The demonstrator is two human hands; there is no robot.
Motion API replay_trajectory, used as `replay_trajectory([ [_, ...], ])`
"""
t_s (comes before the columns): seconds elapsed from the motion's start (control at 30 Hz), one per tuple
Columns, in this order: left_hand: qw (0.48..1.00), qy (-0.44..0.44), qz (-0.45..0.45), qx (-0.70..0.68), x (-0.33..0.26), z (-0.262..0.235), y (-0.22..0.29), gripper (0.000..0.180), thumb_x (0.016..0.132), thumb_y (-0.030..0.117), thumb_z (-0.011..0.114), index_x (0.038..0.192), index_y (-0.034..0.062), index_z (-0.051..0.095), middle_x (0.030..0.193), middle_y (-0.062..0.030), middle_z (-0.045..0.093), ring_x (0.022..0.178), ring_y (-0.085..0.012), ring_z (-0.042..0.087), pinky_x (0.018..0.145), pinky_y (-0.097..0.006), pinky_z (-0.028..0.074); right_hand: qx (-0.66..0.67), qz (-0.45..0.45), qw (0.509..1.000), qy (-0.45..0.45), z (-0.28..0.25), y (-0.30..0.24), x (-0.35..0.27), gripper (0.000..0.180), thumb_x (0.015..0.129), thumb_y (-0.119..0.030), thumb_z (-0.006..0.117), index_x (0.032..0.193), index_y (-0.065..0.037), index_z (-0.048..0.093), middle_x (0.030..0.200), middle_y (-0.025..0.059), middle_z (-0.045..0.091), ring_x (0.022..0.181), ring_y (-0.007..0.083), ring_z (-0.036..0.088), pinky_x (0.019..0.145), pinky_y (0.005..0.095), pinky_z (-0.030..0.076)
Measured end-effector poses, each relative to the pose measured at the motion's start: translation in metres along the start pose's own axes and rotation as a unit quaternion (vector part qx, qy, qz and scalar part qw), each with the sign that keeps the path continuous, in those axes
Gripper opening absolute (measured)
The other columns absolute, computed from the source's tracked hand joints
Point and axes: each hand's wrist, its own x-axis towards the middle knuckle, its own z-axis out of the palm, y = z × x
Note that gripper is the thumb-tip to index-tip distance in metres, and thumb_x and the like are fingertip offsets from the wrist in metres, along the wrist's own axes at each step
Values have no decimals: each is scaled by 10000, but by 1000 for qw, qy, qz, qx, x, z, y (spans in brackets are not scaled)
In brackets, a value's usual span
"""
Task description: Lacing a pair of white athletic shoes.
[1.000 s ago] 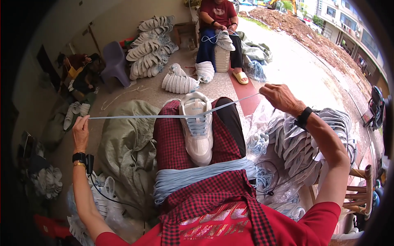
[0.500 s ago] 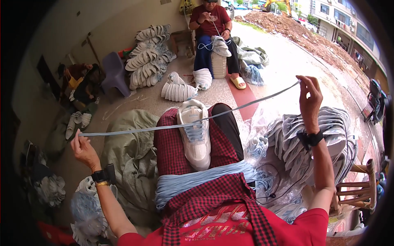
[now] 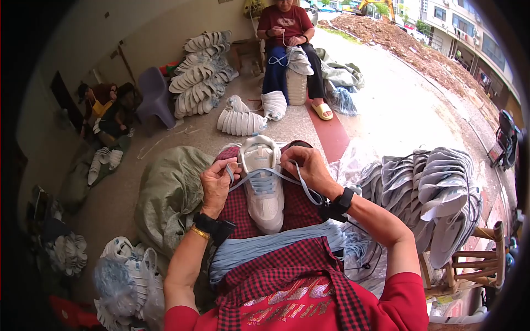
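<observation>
both forearms enter from the lower edge, elbows bent and set wide, then slope inward so that the hands meet the shoe from either side. left hand: raised, wrist fairly straight, back of the hand turned outward; thumb and index finger pinch the lace at the left edge of the shoe's opening, remaining fingers curled. right hand: reaches in from the right, knuckles up, wrist slightly bent; fingers drawn together at the right edge of the opening, pinching lace, though the exact fingertip contact is hidden. black wristband on each wrist; gold bracelet just below the left one.

white shoe: on the person's lap, between the thighs, toe pointing toward the wearer's body, heel and opening away. upper white to pale cream, toe rounded with a perforated-looking panel, tongue standing up inside the padded collar. lace: flat, pale blue, threaded in short crosswise rows over the throat; the loose lengths leave the top row to both sides, the left one bending up to the fingers, the right one sagging in a long loop below the hand.

blue strand bundle: across the lap, nearer the body than the toe, above the checked apron.
</observation>
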Motion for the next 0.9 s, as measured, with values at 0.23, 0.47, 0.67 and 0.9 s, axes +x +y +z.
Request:
replay_trajectory([
  [0.23, 999, -9, -8, 41, -14, 2, -5, 247, 929, 167, 720, 1095, -14, 702, 883, -44, 719, 771, -97, 688, 688, -227, 569, -78, -14, 997, 26, 9, -12, 5, 77, 767, 23, 684, 819, 6, 630, 712, 70, 658, 656, 147, 625, 620, 302, 498],
  [0.47, 999, 3, 0, 51, -17, 6, -5, 196, 936, 110, 695, 1071, -31, 686, 888, -55, 712, 756, -108, 690, 690, -248, 580, -193, 30, 980, -50, 3, -31, 17, 184, 707, -32, 704, 884, -19, 656, 680, 93, 653, 608, 221, 649, 598, 342, 503],
  [0.67, 998, -3, -5, 62, -15, 7, -3, 191, 928, 73, 677, 1081, -38, 650, 865, -62, 711, 757, -105, 688, 708, -260, 582, -213, 41, 973, -84, 9, -34, 33, 265, 741, -37, 696, 995, -23, 624, 677, 44, 636, 607, 119, 598, 558, 316, 465],
  [0.9, 1000, 15, 2, 22, -13, 7, 1, 196, 883, 24, 682, 1068, -29, 646, 816, -60, 710, 725, -104, 697, 659, -249, 570, -254, 47, 946, -195, -6, -47, 45, 305, 748, 10, 674, 1047, -44, 686, 698, 97, 700, 607, 156, 655, 576, 313, 508],
])
